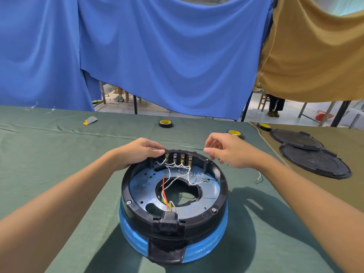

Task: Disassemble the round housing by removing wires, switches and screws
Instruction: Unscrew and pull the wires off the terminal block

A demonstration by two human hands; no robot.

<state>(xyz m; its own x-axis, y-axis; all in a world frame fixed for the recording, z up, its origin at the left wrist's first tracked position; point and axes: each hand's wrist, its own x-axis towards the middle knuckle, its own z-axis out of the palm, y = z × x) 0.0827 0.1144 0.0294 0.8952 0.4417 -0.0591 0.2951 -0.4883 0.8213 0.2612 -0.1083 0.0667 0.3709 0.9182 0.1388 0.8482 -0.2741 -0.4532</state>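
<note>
Round housing [202,223] (black plastic, blue base) | left fingers [157,151] grip rim | right fingers [208,150] loose

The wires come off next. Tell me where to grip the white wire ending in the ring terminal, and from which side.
Pinch the white wire just below its switch terminal at the far rim, not at the loose ring terminal lying over the metal plate. Come from above and the right: the round housing is open upward, and the right hand hovers nearest that switch.

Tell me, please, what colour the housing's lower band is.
Bright blue band, clearest in the head view.
</note>
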